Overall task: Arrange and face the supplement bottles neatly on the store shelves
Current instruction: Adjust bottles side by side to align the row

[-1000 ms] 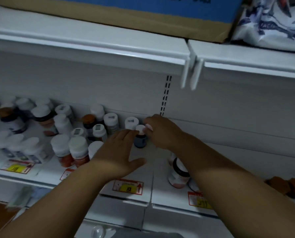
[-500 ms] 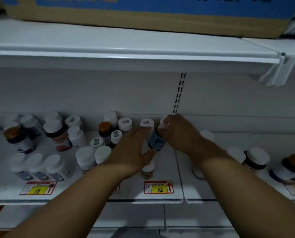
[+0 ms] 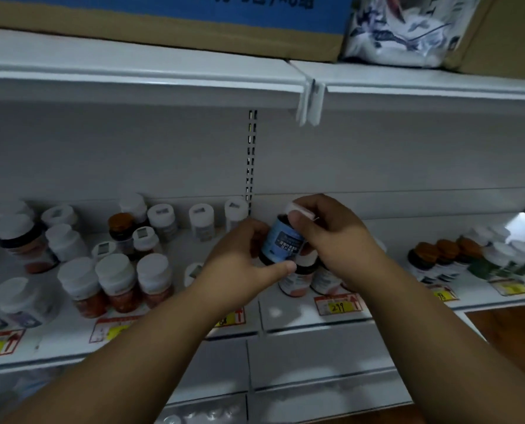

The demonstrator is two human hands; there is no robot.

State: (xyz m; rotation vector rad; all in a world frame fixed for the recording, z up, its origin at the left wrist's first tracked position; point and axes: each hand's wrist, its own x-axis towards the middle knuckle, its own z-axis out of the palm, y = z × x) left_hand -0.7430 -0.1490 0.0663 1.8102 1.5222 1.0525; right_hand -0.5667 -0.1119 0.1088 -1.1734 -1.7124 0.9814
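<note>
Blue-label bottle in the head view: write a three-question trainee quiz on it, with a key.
1. True or false: the blue-label bottle stands upright on the shelf.
2. Which hand grips its white cap?
A. left hand
B. right hand
C. neither
3. Fill in: the yellow price tag just below the hands reads ___.

Key: 1 false, since it is tilted and held off the shelf in both hands; 2 B; 3 299.
</note>
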